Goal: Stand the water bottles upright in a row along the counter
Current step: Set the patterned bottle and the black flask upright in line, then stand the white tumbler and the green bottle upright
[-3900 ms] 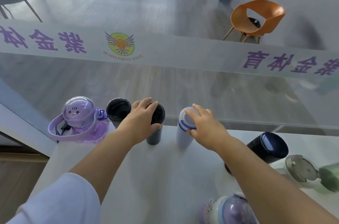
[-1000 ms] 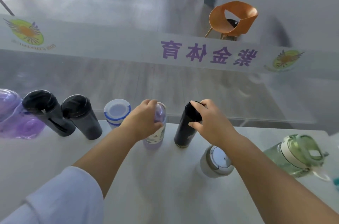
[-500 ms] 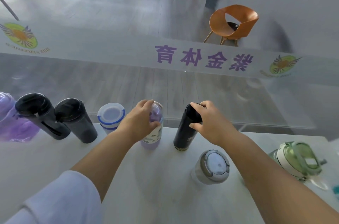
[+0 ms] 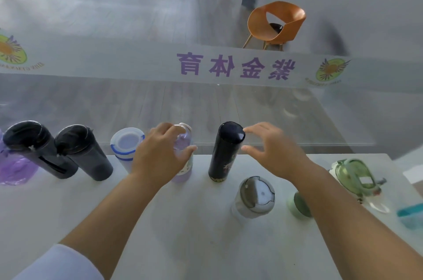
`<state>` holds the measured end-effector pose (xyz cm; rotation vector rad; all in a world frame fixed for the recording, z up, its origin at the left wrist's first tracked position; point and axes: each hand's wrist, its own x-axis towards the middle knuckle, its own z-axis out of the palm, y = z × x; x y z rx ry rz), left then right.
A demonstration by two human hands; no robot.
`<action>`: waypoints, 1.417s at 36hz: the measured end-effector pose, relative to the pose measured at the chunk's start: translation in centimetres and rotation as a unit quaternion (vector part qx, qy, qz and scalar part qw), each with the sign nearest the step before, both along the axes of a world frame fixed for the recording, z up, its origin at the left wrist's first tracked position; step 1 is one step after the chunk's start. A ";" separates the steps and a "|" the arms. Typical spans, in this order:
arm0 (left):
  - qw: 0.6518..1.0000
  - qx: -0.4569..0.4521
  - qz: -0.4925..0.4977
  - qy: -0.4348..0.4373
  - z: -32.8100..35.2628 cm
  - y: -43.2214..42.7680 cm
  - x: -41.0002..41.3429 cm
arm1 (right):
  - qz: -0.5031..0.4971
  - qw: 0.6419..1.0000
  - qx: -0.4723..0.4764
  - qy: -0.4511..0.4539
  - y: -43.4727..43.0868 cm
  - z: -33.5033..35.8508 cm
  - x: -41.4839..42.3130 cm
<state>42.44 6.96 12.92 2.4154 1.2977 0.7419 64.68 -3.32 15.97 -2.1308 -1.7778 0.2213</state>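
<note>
At the far-left edge of the bench (image 4: 68,211), a purple bottle (image 4: 13,169) shows only in part, cut off by the frame. Just beside it stand two black tumblers (image 4: 43,153) (image 4: 84,153), upright and touching or nearly touching each other, along the far edge. Next in the row is a white bottle with blue bands (image 4: 126,146), also upright, its right side hidden behind the left hand (image 4: 160,156). That hand is curled around a clear lilac bottle (image 4: 185,165) standing upright at the far edge; fingers lie over the cap and the thumb presses on the near side, so the hand is grasping it. A little to the right a tall black flask (image 4: 223,153) stands upright on the bench, free of both hands. The right hand (image 4: 274,153) hangs just beside its cap with fingers spread and released, holding nothing; the fingertips are near the cap, but I cannot tell whether they touch it. Nearer the front edge, right of the flask, a white bottle with a grey lid (image 4: 254,197) stands out of the row. Behind the right forearm a pale green bottle (image 4: 297,206) is mostly hidden, its posture unclear. Toward the right edge sits a green-lidded bottle (image 4: 354,176), tilted, and a teal object (image 4: 409,213) is cut off at the frame edge.
</note>
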 end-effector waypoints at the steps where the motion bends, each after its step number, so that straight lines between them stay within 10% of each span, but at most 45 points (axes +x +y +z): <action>1: 1.000 0.001 -0.009 -0.004 0.0 -0.7 0.1 | -0.002 1.000 0.002 -0.005 -0.8 0.0 0.3; 20: 0.965 -0.145 -0.150 0.157 -3.0 -12.5 10.7 | -0.058 0.987 0.078 -0.131 -13.6 -0.7 10.8; 28: 0.955 -0.137 -0.098 0.243 -3.5 -13.4 13.6 | -0.073 0.995 -0.067 -0.015 -15.2 -1.1 13.7; 51: 0.955 -0.174 -0.066 0.232 -2.8 -11.1 20.5 | -0.014 0.997 -0.035 0.068 -11.2 -1.2 17.1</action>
